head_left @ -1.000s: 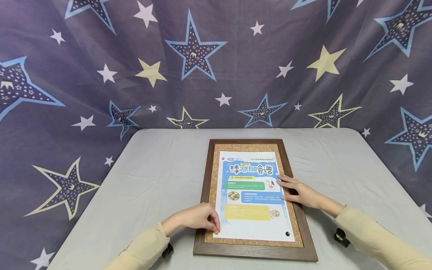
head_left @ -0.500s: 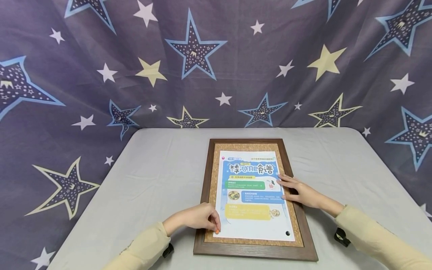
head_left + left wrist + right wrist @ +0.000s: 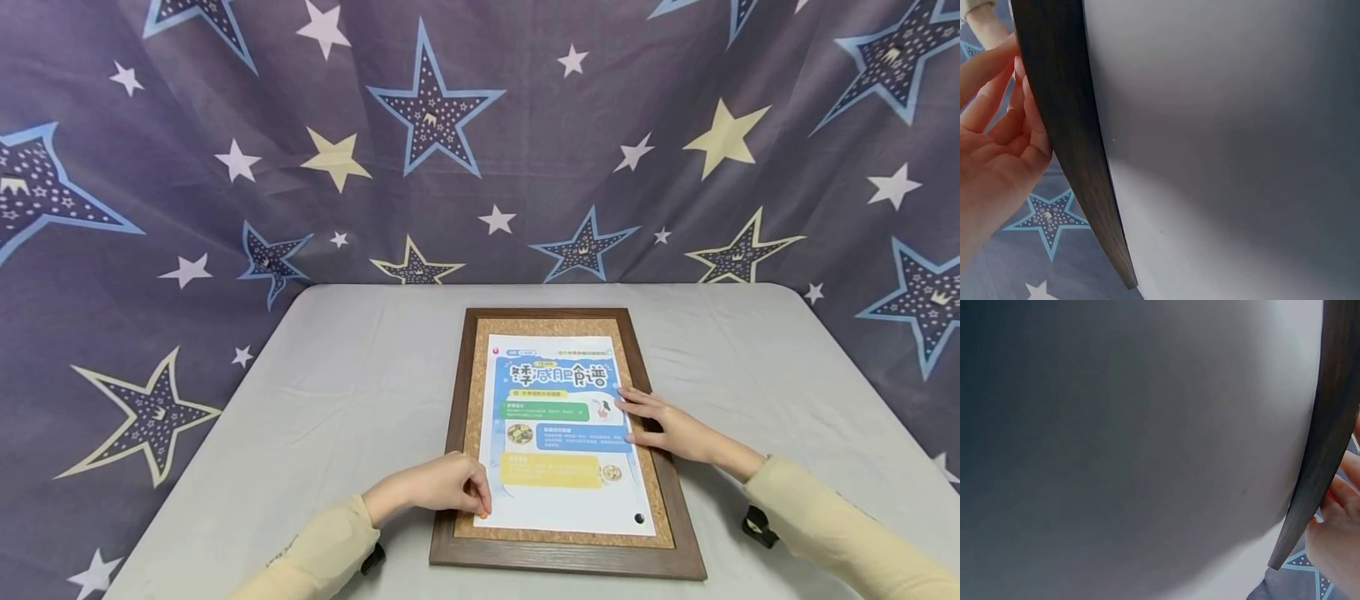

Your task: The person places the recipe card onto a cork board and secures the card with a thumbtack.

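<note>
My left hand (image 3: 448, 485) pinches a small orange pushpin (image 3: 483, 515) at the lower left corner of a printed sheet (image 3: 562, 512). The sheet lies on a corkboard (image 3: 553, 327) with a dark brown wooden frame (image 3: 566, 561). My right hand (image 3: 675, 429) rests across the frame's right side, its extended fingertips on the sheet's right edge. A pink pushpin (image 3: 496, 352) marks the upper left corner and a black one (image 3: 639, 519) the lower right. In the wrist views, the frame's edge hides the fingertips of both hands.
Under the board is a table with a pale grey cloth (image 3: 360, 375). Behind and around it hangs a dark curtain (image 3: 525, 192) printed with stars. Dark straps show under both sleeves, close to the tabletop.
The left fingertips have come slightly lower over the orange pushpin, so less of it shows. The right hand, sheet and board have stayed put.
</note>
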A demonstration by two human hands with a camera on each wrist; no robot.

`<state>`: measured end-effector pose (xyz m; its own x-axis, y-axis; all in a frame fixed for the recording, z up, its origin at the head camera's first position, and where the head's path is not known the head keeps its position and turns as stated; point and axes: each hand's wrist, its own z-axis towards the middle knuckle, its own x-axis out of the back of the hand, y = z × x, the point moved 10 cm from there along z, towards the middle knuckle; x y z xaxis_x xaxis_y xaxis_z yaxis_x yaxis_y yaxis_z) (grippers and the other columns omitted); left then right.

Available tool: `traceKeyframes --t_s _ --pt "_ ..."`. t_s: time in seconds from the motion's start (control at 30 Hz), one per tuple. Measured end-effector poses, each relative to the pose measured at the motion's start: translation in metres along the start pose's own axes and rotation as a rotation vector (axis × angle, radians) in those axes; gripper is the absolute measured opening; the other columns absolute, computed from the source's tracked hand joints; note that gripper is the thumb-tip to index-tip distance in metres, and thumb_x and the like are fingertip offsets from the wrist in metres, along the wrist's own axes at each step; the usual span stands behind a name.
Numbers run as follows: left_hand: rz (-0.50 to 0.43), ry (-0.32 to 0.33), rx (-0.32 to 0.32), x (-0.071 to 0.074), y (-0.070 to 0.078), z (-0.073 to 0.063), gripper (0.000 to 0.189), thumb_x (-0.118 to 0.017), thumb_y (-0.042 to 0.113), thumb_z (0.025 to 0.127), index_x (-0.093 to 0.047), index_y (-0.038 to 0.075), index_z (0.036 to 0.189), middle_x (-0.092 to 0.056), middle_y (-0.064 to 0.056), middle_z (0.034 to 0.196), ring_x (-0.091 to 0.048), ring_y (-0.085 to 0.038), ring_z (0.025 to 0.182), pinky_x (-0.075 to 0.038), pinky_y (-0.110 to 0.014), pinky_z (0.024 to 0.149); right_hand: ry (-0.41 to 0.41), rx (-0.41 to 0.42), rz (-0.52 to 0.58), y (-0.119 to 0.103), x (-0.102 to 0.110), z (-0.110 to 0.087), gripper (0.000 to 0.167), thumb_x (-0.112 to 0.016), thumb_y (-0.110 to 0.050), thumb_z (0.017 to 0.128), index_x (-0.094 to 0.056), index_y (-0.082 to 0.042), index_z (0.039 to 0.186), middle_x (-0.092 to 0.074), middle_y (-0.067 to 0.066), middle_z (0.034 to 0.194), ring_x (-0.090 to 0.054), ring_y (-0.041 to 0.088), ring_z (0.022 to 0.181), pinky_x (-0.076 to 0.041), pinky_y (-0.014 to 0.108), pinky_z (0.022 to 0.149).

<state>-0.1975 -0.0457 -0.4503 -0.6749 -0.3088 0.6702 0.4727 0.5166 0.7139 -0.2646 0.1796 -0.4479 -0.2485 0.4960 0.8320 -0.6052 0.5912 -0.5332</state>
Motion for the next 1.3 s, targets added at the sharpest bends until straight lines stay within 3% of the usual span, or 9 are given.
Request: traceKeyframes --t_s 0.4,0.9,1.1,1.3 --pt "0.049 0.012 -0.011 0.001 -0.001 0.001 0.011 -0.064 0.000 0.076 -0.069 0.010 0.073 -0.057 0.010 0.071 -0.046 0.006 0.057 -0.041 -0.012 0.054 0.001 -0.007 0.000 0.001 -0.001 0.000 0.055 -0.062 -0.023 0.082 -0.045 0.006 0.125 -0.033 0.025 0.135 -0.026 0.046 0.122 -0.025 0.055 0.093" --pt "-0.010 0.018 -0.042 0.001 -0.003 0.001 0.007 -0.065 0.004 0.077 -0.068 0.010 0.076 -0.058 0.009 0.073 -0.047 0.004 0.059 -0.043 -0.014 0.055 -0.030 -0.034 -0.030 -0.003 -0.001 0.001 0.054 -0.062 -0.022 0.082 -0.045 0.008 0.124 -0.033 0.025 0.135 -0.026 0.045 0.123 -0.028 0.055 0.094" --pt "-0.053 0.054 -0.031 0.009 -0.004 -0.002 0.006 -0.065 0.005 0.078 -0.067 0.009 0.080 -0.061 0.004 0.077 -0.050 0.002 0.063 -0.045 -0.016 0.058 -0.016 -0.052 -0.058 -0.007 0.003 0.001 0.051 -0.062 -0.022 0.082 -0.049 0.008 0.121 -0.037 0.025 0.132 -0.029 0.043 0.121 -0.031 0.054 0.092" --pt "-0.038 0.112 -0.043 0.019 -0.007 -0.007 0.007 -0.064 0.007 0.079 -0.067 0.008 0.085 -0.061 0.000 0.082 -0.052 0.001 0.068 -0.046 -0.016 0.063 0.001 -0.093 -0.066 -0.006 0.006 -0.002 0.049 -0.062 -0.024 0.082 -0.052 0.006 0.119 -0.043 0.023 0.128 -0.033 0.043 0.120 -0.033 0.053 0.092"
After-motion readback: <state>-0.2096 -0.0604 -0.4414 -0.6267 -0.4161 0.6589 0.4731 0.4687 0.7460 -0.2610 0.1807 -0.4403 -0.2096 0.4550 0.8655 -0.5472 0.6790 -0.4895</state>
